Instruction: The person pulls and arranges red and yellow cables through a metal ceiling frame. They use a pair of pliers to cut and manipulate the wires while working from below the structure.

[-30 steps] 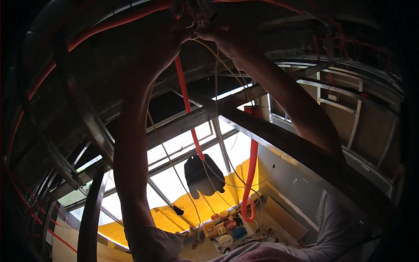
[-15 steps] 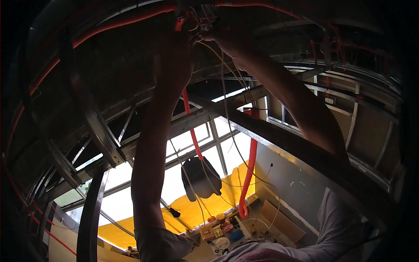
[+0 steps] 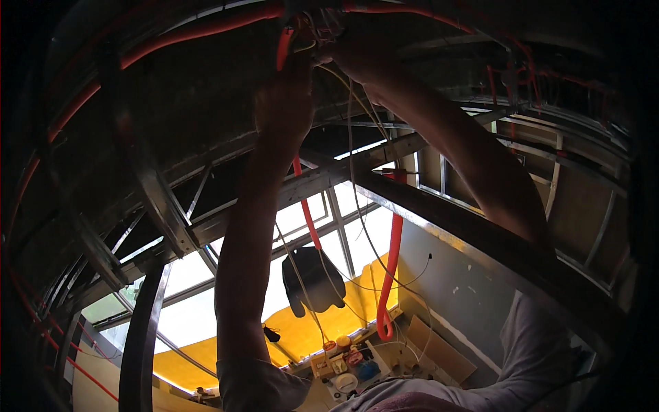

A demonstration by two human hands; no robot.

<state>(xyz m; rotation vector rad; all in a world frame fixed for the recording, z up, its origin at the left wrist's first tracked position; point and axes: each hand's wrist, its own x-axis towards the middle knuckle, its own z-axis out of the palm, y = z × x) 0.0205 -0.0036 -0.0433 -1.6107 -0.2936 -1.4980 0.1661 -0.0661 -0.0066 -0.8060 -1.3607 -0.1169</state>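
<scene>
Both arms reach overhead to a dim ceiling, where the left hand (image 3: 285, 103) grips an orange conduit (image 3: 283, 48) and the right hand (image 3: 353, 58) pinches thin wires (image 3: 322, 27) spilling from it, loose and unconnected.

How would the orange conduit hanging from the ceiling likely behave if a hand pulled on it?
The orange conduit would probably bend rather than stay stiff: it hangs in a loose loop that curls at its lower end. It looks light for its length, since it dangles freely. Near the left hand and right hand, a pull would likely make it swing, brushing the thin wires beside it.
</scene>
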